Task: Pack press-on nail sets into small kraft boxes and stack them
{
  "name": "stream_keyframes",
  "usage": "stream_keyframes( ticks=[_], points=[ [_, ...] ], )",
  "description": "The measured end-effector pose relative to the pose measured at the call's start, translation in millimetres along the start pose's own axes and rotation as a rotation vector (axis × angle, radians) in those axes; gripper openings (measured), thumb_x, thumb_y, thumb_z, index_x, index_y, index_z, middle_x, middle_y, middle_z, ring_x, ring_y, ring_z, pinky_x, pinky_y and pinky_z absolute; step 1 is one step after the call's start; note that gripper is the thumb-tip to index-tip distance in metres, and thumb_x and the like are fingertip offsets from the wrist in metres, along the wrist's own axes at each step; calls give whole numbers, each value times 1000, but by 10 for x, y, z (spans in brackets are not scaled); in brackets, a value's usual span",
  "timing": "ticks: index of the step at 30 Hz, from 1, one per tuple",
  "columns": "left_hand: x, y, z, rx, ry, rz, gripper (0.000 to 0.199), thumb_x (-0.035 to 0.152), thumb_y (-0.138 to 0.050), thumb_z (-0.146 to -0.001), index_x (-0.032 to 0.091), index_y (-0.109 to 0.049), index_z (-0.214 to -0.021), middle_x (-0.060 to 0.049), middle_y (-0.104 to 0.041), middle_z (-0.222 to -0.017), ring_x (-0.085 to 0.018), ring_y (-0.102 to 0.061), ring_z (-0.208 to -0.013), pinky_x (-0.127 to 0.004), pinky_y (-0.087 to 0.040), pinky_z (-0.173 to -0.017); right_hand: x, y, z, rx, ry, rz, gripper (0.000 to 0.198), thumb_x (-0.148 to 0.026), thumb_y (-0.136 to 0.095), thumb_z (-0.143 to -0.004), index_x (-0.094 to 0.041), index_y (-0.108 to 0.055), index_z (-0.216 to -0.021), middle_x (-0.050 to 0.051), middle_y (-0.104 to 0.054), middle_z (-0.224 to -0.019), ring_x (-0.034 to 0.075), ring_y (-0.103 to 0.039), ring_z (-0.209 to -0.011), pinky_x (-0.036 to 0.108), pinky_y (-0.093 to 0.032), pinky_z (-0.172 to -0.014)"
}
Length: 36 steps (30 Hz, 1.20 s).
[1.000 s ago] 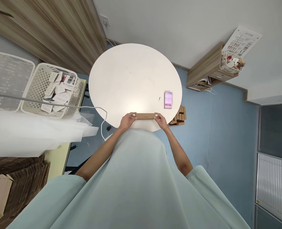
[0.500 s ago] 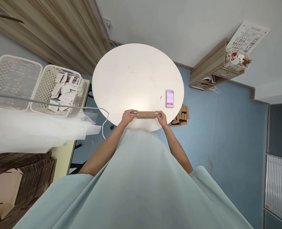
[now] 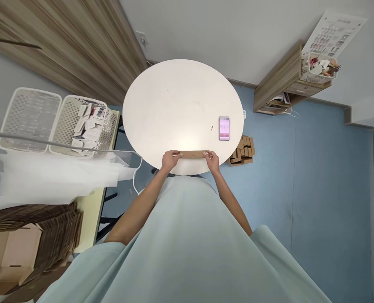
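Note:
A narrow brown cardboard box lies lengthwise between my two hands at the near edge of the round white table. My left hand grips its left end, with the fingers closed along that end. At the opposite end, my right hand pinches the box between thumb and fingers. What the box contains, if anything, is hidden. Beyond my right hand, a phone with a pink, blurred screen lies on the tabletop.
Below the table's right edge stands a carton of small brown boxes. To the left, a side table bears white sheets, stacked flat cardboard and a basket of white packets. A white cable hangs beside my left arm.
My view has shifted slightly. Both hands still hold the box's ends; its top face now looks plainer and somewhat turned compared with before.

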<state>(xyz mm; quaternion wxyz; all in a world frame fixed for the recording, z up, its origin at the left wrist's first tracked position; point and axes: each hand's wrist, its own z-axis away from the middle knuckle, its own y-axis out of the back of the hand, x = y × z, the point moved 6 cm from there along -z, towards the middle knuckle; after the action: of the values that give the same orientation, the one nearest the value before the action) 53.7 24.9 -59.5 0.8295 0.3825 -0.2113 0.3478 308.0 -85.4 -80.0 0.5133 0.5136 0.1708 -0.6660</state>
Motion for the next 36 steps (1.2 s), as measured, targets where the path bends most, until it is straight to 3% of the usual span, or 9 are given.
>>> stream_keyframes(
  ticks=[8,16,22,28,36],
  points=[
    [-382,-217,359,11,-43,-4,27,35,-77,-90,23,-82,-114,-10,-84,-121,-33,-79,-116,-44,-62,-102,224,97,459,-2,67,28,42,-50,-65,-97,-22,-76,-125,11,-73,-124,24,-72,-110,38,-59,-98],
    [-654,-610,544,-91,47,85,37,28,-73,-89,20,-79,-125,-14,-79,-138,-32,-78,-122,-44,-60,-109,756,166,676,24,-123,-31,46,-62,-67,-88,-20,-76,-106,12,-80,-118,25,-75,-106,40,-59,-99],
    [-644,-681,720,-28,47,92,33,33,-74,-91,19,-85,-119,-12,-86,-113,-34,-80,-115,-48,-60,-108,788,287,748,-1,-230,-204,56,-71,-77,-81,-20,-74,-105,11,-81,-112,24,-81,-87,34,-61,-74],
    [-628,-999,1108,23,-11,291,43,53,-74,-95,19,-87,-117,-9,-87,-110,-32,-81,-109,-45,-65,-101,710,706,855,-4,-304,-282,49,-60,-89,-76,-21,-73,-102,10,-81,-110,23,-83,-79,28,-56,-61],
    [-448,-1825,1587,40,-4,602,50,58,-81,-90,16,-87,-115,-12,-85,-121,-30,-80,-115,-44,-67,-103,843,1646,1199,61,-242,-194,46,-57,-86,-75,-23,-71,-103,8,-80,-107,23,-84,-80,26,-52,-59]
  ],
)
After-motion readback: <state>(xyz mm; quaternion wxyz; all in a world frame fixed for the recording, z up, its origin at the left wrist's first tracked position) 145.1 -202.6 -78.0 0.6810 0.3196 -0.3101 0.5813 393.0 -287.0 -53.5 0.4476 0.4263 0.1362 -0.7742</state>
